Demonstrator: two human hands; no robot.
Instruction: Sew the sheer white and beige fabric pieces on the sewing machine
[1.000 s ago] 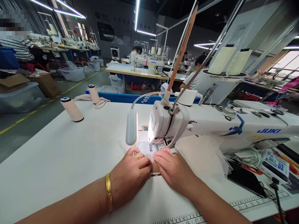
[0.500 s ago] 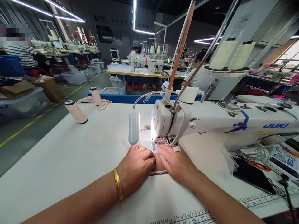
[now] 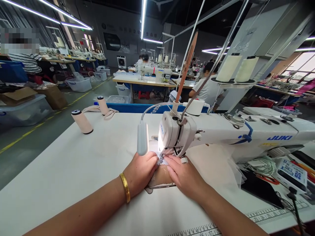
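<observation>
A JUKI sewing machine [image 3: 172, 129] stands over the work, its presser foot [image 3: 161, 159] lit by a lamp [image 3: 142, 138] on a bent neck. Below the foot lies a shiny beige piece of fabric [image 3: 161, 176] with a pale front edge. At its left side, my left hand [image 3: 140, 170] is closed with curled fingers on the fabric; the fingertips are partly hidden. My right hand [image 3: 185, 174] lies flat on the right part of the fabric, fingers stretched toward the foot. Sheer pale fabric [image 3: 214, 162] spreads under the machine arm to the right.
Two beige thread spools [image 3: 82, 122] and a fabric strip [image 3: 110, 113] occupy the table's far left. A ruler strip [image 3: 201, 230] runs along the front edge. On the right are a dark tablet [image 3: 262, 190], coiled cable [image 3: 264, 166] and a control box [image 3: 291, 172]. People sit at other machines behind.
My left hand has shifted left, away from my right hand, and more beige fabric shows between them. The right hand stays beside the presser foot. The camera view has tilted slightly upward.
</observation>
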